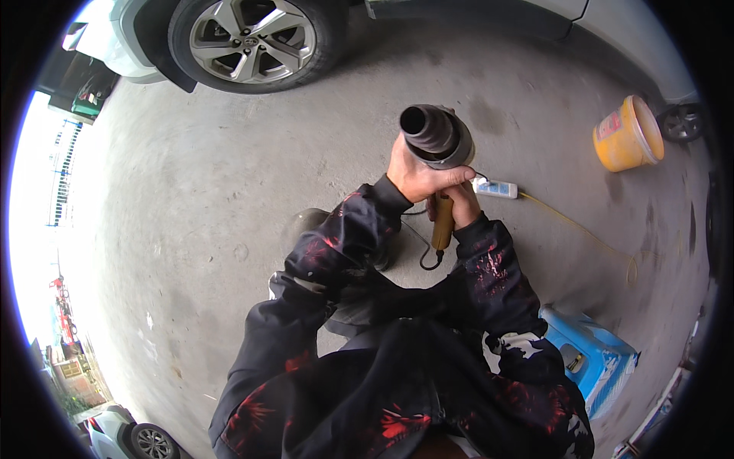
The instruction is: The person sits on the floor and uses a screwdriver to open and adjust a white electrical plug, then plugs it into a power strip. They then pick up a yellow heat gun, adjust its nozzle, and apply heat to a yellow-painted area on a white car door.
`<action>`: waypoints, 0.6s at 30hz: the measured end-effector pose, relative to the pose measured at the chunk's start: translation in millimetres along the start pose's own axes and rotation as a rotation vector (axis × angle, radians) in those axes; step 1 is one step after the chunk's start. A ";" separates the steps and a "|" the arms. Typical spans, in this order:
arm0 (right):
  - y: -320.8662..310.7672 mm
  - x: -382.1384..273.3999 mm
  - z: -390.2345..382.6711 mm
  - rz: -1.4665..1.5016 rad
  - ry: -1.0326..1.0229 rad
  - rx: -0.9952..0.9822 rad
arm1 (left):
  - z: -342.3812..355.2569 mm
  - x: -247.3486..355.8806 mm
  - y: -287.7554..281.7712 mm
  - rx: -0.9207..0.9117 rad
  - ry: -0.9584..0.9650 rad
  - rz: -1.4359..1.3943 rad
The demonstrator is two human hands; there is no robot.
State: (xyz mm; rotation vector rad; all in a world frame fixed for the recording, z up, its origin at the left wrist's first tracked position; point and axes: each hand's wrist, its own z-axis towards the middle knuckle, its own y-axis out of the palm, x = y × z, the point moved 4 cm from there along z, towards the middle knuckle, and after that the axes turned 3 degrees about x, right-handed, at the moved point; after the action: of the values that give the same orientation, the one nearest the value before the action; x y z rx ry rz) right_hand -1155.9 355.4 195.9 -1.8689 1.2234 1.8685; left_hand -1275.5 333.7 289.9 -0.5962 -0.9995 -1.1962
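Note:
Held up in front of me is a corded power tool [442, 228] with a yellow handle, its exact kind unclear. At its top sits a black stepped round nozzle [433, 131] with a dark open mouth. My left hand [413, 173] is wrapped around the side of this black end, thumb lying across below it. Just underneath, my right hand [464, 204] grips the yellow handle; its fingers are partly hidden. A black cord [430, 265] loops out of the handle's lower end.
A white and blue power strip [497, 188] lies on the concrete floor with a yellow cable [585, 227] running right. A yellow bucket [627, 136] stands at far right, a blue stool [589, 359] at near right. Ahead is a parked car's wheel [252, 42].

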 end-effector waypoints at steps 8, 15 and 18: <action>-11.4 46.7 2.3 0.131 0.178 -0.112 | -6.5 5.7 6.1 -0.026 0.017 0.065; -0.1 28.0 -11.1 0.105 0.225 0.097 | -4.3 -1.1 1.0 0.041 -0.055 0.081; 5.3 14.6 -17.3 0.054 0.207 0.236 | -0.6 -5.3 -3.4 0.104 -0.128 0.033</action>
State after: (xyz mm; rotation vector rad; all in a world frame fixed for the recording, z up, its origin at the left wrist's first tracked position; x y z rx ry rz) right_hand -1149.5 334.7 187.5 -1.9506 1.5009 1.5062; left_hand -1278.8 334.7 284.6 -0.6104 -1.1482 -1.0804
